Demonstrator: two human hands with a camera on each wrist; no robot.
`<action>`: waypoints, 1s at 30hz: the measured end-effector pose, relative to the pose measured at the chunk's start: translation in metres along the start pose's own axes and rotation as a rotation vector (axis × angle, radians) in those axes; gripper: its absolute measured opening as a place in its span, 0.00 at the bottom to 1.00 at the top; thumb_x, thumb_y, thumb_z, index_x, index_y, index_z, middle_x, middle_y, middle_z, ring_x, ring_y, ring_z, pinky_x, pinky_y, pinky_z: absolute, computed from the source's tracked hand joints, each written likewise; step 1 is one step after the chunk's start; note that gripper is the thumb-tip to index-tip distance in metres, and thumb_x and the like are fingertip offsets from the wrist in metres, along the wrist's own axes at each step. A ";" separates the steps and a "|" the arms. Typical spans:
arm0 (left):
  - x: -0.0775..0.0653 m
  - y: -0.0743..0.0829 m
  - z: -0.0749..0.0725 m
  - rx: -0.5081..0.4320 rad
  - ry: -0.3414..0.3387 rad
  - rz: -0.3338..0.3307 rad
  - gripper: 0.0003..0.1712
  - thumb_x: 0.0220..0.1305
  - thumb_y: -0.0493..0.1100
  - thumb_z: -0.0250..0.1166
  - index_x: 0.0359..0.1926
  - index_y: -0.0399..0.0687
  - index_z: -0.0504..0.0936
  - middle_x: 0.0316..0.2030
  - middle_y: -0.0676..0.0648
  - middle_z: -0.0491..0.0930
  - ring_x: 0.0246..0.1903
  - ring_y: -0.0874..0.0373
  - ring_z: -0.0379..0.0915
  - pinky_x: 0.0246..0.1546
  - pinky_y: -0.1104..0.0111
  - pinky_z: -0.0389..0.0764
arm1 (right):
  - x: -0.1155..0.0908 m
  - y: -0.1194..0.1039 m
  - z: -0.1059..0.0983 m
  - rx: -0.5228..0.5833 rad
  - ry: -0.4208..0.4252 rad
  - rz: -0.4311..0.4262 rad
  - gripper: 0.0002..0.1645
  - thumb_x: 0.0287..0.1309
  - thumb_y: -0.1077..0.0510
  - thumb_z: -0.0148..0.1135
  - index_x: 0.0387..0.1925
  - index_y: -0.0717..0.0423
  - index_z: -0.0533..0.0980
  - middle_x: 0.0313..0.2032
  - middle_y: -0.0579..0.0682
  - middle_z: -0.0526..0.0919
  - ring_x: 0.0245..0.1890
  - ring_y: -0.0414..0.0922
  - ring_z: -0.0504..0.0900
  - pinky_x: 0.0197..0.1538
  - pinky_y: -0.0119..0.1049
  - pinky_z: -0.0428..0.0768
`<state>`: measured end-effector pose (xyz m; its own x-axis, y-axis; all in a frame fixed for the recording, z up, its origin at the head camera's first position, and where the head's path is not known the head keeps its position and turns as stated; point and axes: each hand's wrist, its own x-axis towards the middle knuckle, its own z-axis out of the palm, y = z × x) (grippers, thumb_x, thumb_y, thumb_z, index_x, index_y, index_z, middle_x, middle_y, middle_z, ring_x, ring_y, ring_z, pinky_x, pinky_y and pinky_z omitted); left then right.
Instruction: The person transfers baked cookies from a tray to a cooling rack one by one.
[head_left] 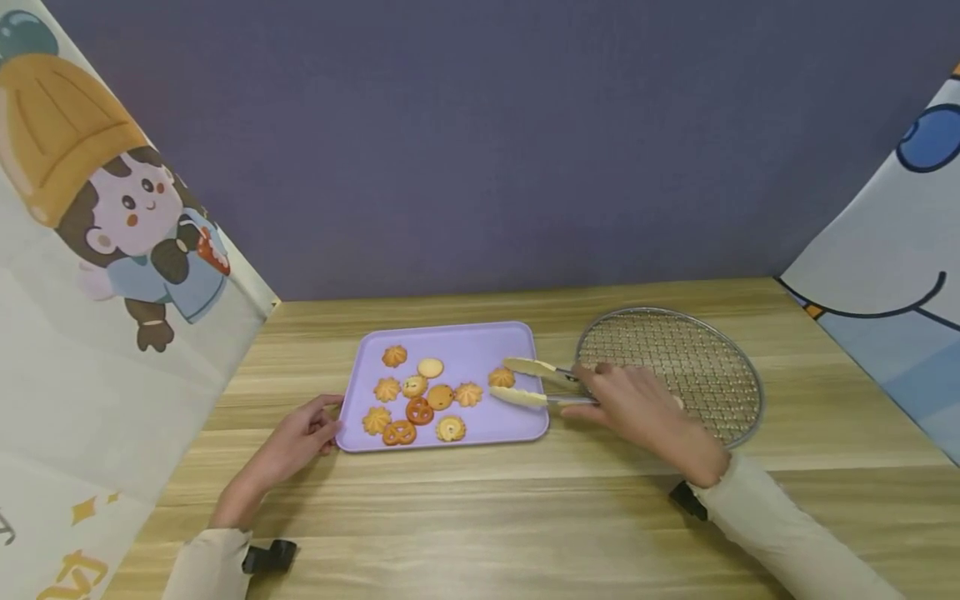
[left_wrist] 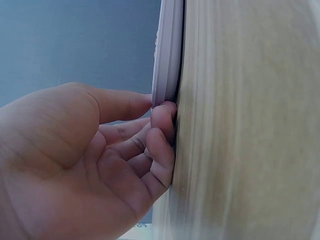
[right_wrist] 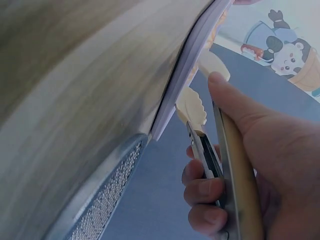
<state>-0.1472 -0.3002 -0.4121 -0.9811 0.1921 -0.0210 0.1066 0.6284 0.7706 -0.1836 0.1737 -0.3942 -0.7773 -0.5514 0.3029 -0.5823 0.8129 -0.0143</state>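
Observation:
A purple tray (head_left: 480, 343) lies on the table, with several cookies and pretzels on its left and middle. My left hand (head_left: 300, 435) pinches the tray's near left corner, thumb at the rim (left_wrist: 159, 85) and fingers curled at its edge. My right hand (head_left: 637, 404) grips metal tongs (head_left: 525, 397) with cream tips, thumb on one arm and fingers round the other. The spread tips reach over the tray's right side, one on each side of a star-shaped cookie (head_left: 501, 378). Near that cookie lies another swirled cookie (head_left: 468, 394).
A round wire mesh rack (head_left: 697, 358) with a metal rim stands right of the tray, partly under my right hand; a pale bit (head_left: 678, 402) shows there beside the hand. A dark panel (head_left: 510, 150) rises behind the table, with printed sheets on both sides.

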 end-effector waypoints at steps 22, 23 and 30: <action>-0.001 -0.003 0.000 -0.020 -0.007 -0.005 0.25 0.73 0.32 0.56 0.66 0.26 0.65 0.27 0.44 0.75 0.23 0.59 0.72 0.21 0.71 0.76 | -0.002 -0.007 0.002 -0.046 -0.018 -0.030 0.35 0.62 0.37 0.64 0.57 0.61 0.76 0.26 0.55 0.80 0.14 0.39 0.66 0.12 0.26 0.62; -0.001 -0.003 0.000 -0.020 -0.006 -0.006 0.25 0.73 0.32 0.56 0.66 0.26 0.65 0.27 0.45 0.75 0.23 0.59 0.72 0.21 0.71 0.76 | -0.002 -0.007 0.002 -0.046 -0.022 -0.030 0.35 0.62 0.38 0.64 0.57 0.61 0.76 0.27 0.56 0.80 0.14 0.39 0.66 0.12 0.26 0.63; 0.000 -0.004 0.001 0.003 -0.002 -0.012 0.24 0.72 0.32 0.56 0.66 0.26 0.65 0.27 0.44 0.76 0.23 0.58 0.72 0.21 0.72 0.75 | -0.005 -0.006 -0.001 -0.026 0.016 -0.047 0.32 0.62 0.40 0.66 0.55 0.60 0.76 0.25 0.54 0.79 0.13 0.37 0.64 0.11 0.25 0.60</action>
<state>-0.1474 -0.3021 -0.4158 -0.9820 0.1862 -0.0319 0.0951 0.6331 0.7682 -0.1761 0.1723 -0.3951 -0.7450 -0.5863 0.3182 -0.6116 0.7907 0.0249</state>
